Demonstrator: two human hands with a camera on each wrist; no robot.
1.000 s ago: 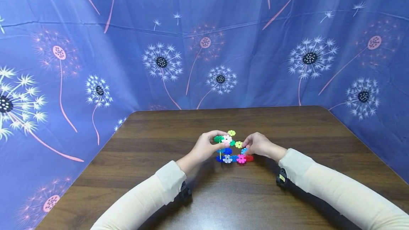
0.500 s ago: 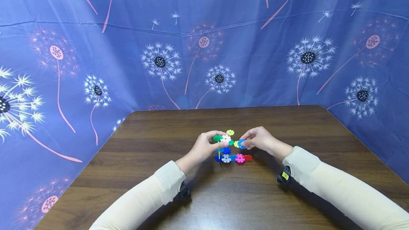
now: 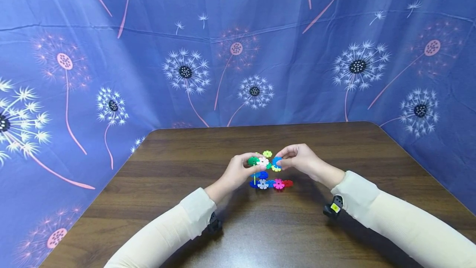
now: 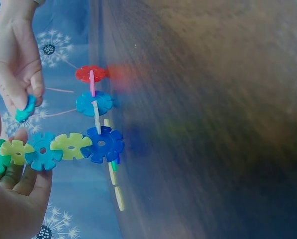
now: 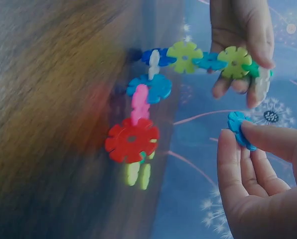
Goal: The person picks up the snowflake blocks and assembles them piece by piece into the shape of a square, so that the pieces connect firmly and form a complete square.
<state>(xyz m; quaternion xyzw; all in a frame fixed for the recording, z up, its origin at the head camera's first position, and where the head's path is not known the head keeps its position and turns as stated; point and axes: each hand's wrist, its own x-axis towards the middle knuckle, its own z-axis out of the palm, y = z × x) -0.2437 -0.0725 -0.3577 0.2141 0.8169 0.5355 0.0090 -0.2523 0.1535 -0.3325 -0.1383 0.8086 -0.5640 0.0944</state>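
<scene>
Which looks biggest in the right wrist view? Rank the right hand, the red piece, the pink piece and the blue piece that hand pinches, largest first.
1. Right hand
2. Red piece
Not ranked: the pink piece and the pinched blue piece look too close in size to separate.

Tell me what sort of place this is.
Probably an indoor spot curtained off for recording handwork, though the room beyond is hidden. A blue dandelion-print cloth hangs around a wood-grain table, and a small black device sits at each wrist.
</scene>
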